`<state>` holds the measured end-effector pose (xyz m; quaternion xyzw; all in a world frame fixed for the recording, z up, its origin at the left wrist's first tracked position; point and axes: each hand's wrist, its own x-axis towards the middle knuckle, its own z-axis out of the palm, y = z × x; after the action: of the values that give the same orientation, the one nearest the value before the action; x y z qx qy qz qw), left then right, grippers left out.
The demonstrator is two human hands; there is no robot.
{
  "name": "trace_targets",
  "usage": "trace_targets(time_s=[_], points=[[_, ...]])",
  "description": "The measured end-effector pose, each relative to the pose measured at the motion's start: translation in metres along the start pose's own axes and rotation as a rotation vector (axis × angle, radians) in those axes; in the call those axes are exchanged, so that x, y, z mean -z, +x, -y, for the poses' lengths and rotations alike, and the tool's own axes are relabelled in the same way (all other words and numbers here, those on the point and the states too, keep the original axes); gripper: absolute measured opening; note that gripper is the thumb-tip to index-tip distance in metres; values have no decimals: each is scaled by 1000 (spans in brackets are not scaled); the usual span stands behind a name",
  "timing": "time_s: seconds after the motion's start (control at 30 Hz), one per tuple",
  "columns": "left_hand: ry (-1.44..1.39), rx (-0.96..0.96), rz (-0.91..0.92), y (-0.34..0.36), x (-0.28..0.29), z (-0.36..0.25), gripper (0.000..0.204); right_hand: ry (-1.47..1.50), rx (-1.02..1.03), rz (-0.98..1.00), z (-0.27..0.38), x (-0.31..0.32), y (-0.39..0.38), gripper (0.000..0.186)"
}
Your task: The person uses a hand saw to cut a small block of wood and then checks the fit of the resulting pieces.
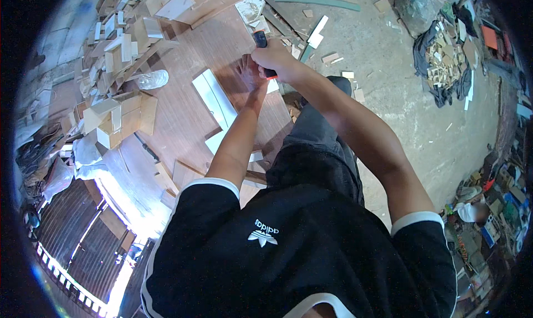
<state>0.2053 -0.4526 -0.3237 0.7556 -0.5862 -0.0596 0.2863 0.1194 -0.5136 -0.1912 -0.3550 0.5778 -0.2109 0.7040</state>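
Note:
My right hand is closed around a black tool with orange-red trim. The tool's ends stick out on both sides of my fist, and its kind is unclear. Beside it and a little lower, my left hand lies with its fingers spread on a dark brown wooden board. Whether the tool touches this board cannot be made out. Left of the board lies a long white panel with a dark line along it. Both rest on a wood-grain tabletop.
Wooden box-like pieces and offcuts crowd the table's left side, near a clear plastic bottle. On the concrete floor to the right lie scattered scraps and a dark sack of wood offcuts. Another person is at the far right.

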Motion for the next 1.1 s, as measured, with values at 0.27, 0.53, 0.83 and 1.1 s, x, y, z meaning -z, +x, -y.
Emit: trace_targets(time_s=[0.27,0.53,0.83,1.1], points=[[-35,-30,2,6,3,-16,32,-85,-17,-22,6,0,20,7],[140,37,-42,-10,-16,35,33,109,-67,143,45,-19,-40,9],[40,-2,-28,-5,-3,10,30,-68,-70,44,35,-6,-31,8],[63,-117,-65,13,-9,-3,29,-48,-68,34,39,-12,-18,7]])
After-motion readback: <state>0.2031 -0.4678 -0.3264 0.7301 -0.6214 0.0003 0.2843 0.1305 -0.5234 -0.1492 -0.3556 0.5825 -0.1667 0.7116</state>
